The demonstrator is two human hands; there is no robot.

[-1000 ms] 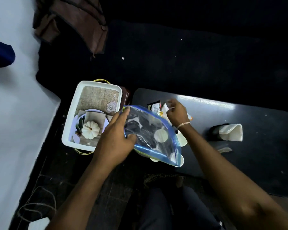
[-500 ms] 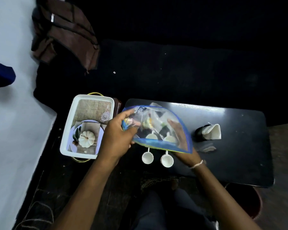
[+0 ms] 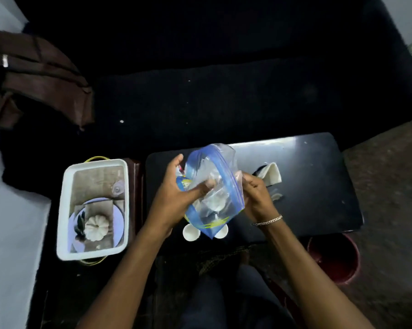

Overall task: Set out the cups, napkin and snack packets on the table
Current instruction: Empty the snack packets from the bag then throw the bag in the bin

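A white tray [image 3: 65,205] sits left of the black table [image 3: 318,186]. The left hand [image 3: 174,198] still grips the clear zip bag [image 3: 214,186], now lifted upright; the right hand [image 3: 257,195], withdrawn from inside, pinches its edge. Two white cups [image 3: 190,232] stand beneath; the napkin [image 3: 273,176] lies behind.

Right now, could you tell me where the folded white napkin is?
In the head view, the napkin lies on the black table, just beyond the right hand and to the right of the clear zip bag that both hands hold.

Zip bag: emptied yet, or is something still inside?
Not empty. Through the clear zip bag, held by both hands, a white cup shows inside; two cups sit on the table below.
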